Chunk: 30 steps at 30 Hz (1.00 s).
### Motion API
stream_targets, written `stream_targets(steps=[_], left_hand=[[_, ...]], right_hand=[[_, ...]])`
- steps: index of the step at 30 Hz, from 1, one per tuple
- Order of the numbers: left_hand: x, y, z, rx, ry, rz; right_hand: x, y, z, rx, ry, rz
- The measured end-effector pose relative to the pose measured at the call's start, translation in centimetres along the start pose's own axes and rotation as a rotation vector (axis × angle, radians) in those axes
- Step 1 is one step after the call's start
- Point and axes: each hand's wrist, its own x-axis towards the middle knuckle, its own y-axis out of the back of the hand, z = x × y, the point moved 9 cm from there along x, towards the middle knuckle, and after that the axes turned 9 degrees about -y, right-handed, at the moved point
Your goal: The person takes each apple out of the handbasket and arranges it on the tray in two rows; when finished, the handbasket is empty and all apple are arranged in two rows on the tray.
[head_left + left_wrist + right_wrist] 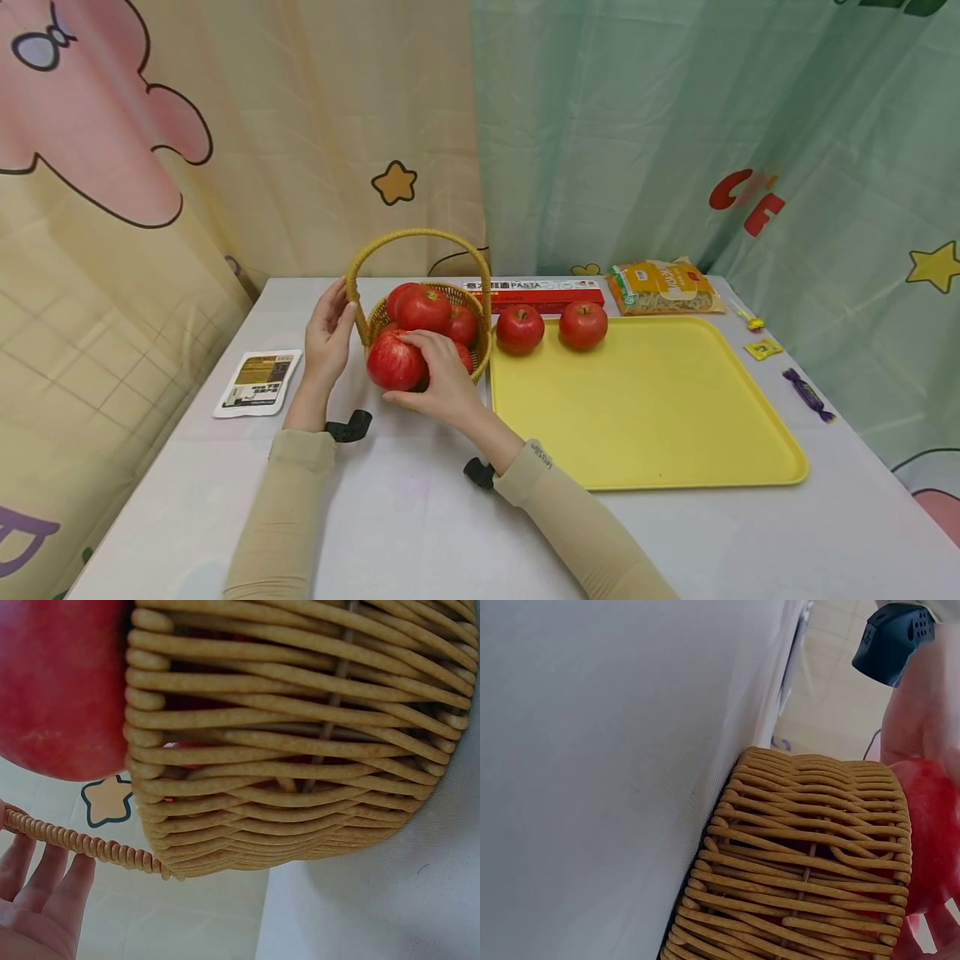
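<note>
In the head view, a wicker basket (pixel 431 333) is seen on the white table (pixel 420 517), just left of a yellow tray (pixel 660 417); it is filled with red apples, and a striped apple (pixel 394 363) at its near rim is gripped by the right hand (pixel 442 379), fingers curled over the top and thumb beneath; the basket's handle (pixel 417 237) is touched near its left foot by the left hand (pixel 327 333), whose fingers lie nearly straight against it, with nothing clasped; two more apples (pixel 551 327) are set side by side at the tray's far edge; a pasta box (pixel 543 293) and a noodle packet (pixel 663 287) lie behind them, a flat pouch (pixel 258 382) lies at the left, and wrapped sweets (pixel 807 392) lie at the right.

In the left wrist view, the basket's woven wall (pixel 300 742) fills the frame; the striped apple (pixel 60 690) is seen bulging over its rim; the handle (pixel 82 844) is crossed by straight fingers (pixel 45 889) resting against it.

In the right wrist view, the basket (pixel 810 862) is shown against the tablecloth; the apple (pixel 930 832) is seen at its rim, with part of the hand (pixel 930 712) above it; the grip itself cannot be made out here.
</note>
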Motion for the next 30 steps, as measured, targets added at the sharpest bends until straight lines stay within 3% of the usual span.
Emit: stream_targets(steps=[30], left_hand=[[0.00,0.00,-0.13,0.010,0.008,-0.001]], right_hand=[[-0.24,-0.08,-0.76,-0.104,-0.001,0.033]])
